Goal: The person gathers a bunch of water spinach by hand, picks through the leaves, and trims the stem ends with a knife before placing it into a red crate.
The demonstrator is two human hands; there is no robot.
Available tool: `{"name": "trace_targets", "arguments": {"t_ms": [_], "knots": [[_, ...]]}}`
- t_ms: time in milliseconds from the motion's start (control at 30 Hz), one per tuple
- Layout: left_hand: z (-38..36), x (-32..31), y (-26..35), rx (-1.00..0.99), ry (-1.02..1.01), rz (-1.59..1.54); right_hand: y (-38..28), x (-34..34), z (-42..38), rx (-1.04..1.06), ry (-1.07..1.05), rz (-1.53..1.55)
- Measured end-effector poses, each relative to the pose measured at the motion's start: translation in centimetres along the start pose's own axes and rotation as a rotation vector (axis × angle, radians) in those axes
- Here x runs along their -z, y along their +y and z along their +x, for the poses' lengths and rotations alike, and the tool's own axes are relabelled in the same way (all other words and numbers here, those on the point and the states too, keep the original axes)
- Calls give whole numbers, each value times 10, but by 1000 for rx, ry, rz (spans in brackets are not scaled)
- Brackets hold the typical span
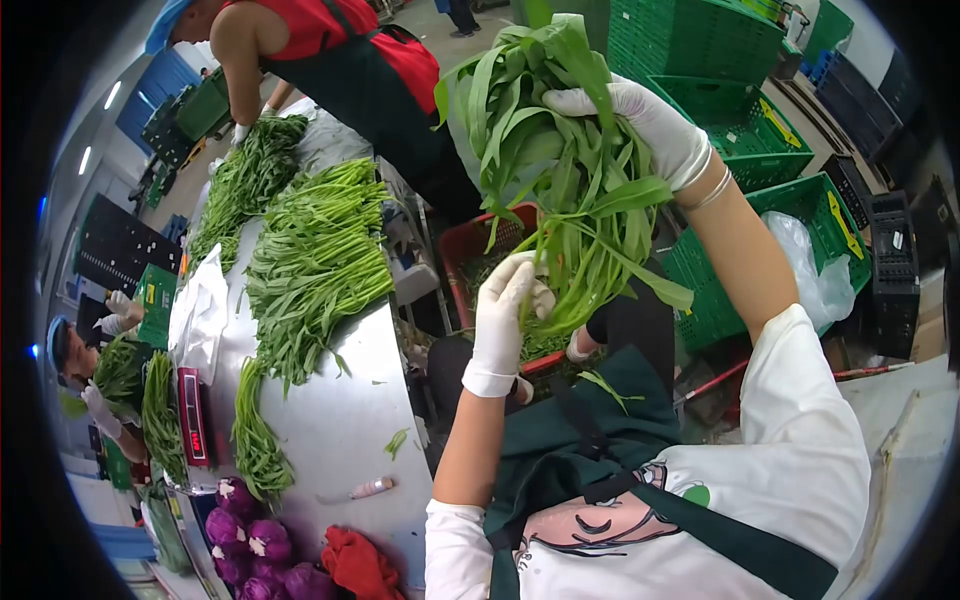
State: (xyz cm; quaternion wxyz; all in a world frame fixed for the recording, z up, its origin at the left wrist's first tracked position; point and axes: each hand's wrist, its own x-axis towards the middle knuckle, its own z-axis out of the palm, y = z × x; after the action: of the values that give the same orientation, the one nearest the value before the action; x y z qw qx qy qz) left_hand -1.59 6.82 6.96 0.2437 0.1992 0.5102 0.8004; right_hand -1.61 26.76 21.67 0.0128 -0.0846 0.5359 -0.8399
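Head cam: bunch of leafy greens (565, 170) held up in front of me, over the red crate (470, 245) so scraps drop in. My right hand (645, 120), gloved, is clamped on the leafy top to keep the bunch hanging. My left hand (505, 310), also gloved, is closed round the stems lower down, w/ fingers gathering them tight. Steel bench (335, 420) to my left carries more greens (315, 265), a scale (192, 415), purple cabbages (245, 540). Green crates (745, 110) stacked behind. Another person (330, 55) works across the bench.
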Motion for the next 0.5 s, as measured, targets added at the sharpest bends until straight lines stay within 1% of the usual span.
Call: {"name": "trace_targets", "arguments": {"t_ms": [67, 133, 200, 233, 300, 333, 400, 433, 467, 500], "knots": [[-1, -2, 0, 135, -80, -226, 0, 2, 1, 21, -30, -16], [-2, -1, 1, 170, -119, -218, -2, 2, 0, -2, -88, -7], [-4, 1, 2, 204, -154, -210, 0, 1, -1, 14, -30, -13], [-3, -2, -1, 128, -98, -85, 1, -1, -1, 23, -1, -17], [-4, -4, 0, 89, -16, -69, 1, -8, -4, 71, 43, -28], [-4, -3, -3, 18, 41, 125, -1, -11, -5, 96, 65, -34], [-2, 3, -19, -126, 153, 511, -12, -5, -9, 102, 33, -42], [-2, 12, -34, -146, 192, 744, -18, -1, -11, 106, 17, -45], [-1, 20, -46, -103, 190, 809, -22, 2, -11, 104, -16, -1], [0, 27, -56, -63, 189, 873, -24, 3, -11, 113, 22, 1]]}}
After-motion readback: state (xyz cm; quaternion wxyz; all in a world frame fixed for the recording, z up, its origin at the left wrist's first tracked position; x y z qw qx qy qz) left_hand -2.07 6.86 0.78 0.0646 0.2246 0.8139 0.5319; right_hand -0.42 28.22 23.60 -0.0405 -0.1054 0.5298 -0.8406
